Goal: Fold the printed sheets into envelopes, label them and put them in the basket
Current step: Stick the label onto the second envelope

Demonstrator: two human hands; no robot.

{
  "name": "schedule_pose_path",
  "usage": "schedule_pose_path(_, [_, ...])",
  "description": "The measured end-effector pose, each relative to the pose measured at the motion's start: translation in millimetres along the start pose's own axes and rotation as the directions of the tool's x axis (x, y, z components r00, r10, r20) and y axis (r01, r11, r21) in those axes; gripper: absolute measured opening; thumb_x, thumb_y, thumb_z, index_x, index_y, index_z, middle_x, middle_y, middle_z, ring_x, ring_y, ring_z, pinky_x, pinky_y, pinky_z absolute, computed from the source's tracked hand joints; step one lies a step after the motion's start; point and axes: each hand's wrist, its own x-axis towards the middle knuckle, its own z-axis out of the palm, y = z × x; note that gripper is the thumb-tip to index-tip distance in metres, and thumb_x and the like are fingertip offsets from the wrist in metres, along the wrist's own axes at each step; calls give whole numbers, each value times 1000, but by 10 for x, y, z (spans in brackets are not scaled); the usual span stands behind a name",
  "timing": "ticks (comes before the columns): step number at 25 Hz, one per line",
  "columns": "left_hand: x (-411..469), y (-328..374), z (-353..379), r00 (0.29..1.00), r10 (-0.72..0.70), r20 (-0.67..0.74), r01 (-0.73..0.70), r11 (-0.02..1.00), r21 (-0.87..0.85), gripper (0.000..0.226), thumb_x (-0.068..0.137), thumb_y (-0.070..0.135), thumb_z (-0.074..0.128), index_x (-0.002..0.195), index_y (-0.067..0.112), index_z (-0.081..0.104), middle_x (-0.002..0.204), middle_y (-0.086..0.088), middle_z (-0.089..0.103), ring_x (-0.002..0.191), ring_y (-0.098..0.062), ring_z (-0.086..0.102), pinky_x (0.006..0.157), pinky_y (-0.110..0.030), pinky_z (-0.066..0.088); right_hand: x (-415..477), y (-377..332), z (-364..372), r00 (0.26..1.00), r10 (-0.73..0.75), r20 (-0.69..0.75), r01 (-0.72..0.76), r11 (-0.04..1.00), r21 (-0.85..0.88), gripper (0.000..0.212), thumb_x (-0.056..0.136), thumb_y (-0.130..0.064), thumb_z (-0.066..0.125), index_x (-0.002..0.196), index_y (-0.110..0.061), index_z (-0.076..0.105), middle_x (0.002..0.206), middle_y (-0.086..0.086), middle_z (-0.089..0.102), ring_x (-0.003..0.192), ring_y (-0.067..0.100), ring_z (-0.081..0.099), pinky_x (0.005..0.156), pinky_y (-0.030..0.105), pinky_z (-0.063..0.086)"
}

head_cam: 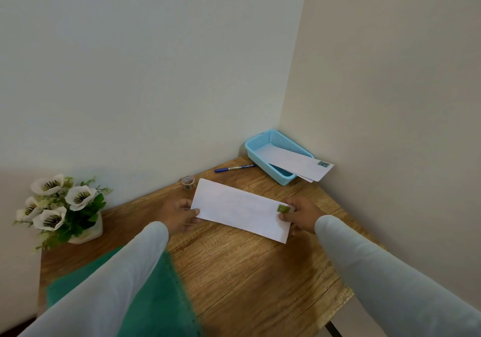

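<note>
You pinch the stamped envelope (240, 209) at both ends, left hand (179, 213) and right hand (302, 215). It looks finished, so next carry it to the blue basket (263, 158).

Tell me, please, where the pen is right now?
The pen lies on the desk near the back wall, just left of the basket and right of the tape roll.
</note>
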Motion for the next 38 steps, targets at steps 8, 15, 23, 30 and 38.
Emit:
schedule_pose_path(8, [128,59,-1,996,9,-93,-19,994,-105,20,86,29,80,94,11,75,84,-7,78,75,-21,73,67,-33,60,-92,-4,-162,989,-70,-134,98,972,214,13,97,-28,72,106,-20,70,97,0,75,73,15,69,55,19,52])
schedule_pose_path(15, [215,554,360,994,105,-4,-102,951,-293,16,95,16,71,110,12,72,99,-6,79,82,-18,75,70,-31,62,-106,55,-515,923,-55,-382,242,854,461,14,97,-19,72,100,-6,74,70,10,70,48,16,54,42,27,43])
schedule_pose_path(23, [275,1211,1057,965,211,154,-178,962,-205,34,92,15,74,123,25,65,109,0,76,96,-20,75,84,-35,61,36,358,-1014,793,187,-580,250,768,590,15,99,-17,68,96,-2,71,73,14,67,43,15,55,41,25,44])
schedule_pose_path(30, [250,1250,1482,912,259,317,-240,966,-96,31,93,19,74,122,27,66,109,-1,74,95,-15,75,77,-29,58,242,470,-1082,752,312,-580,179,751,636,15,97,-18,71,95,-3,69,83,15,71,45,18,63,42,28,52])
schedule_pose_path(38, [296,1116,1499,911,206,356,-210,977,-28,35,93,7,70,124,23,67,107,1,75,93,-15,75,78,-30,58,379,365,-879,741,381,-553,100,752,652,19,92,-6,69,107,-16,62,93,9,71,59,24,76,62,43,66])
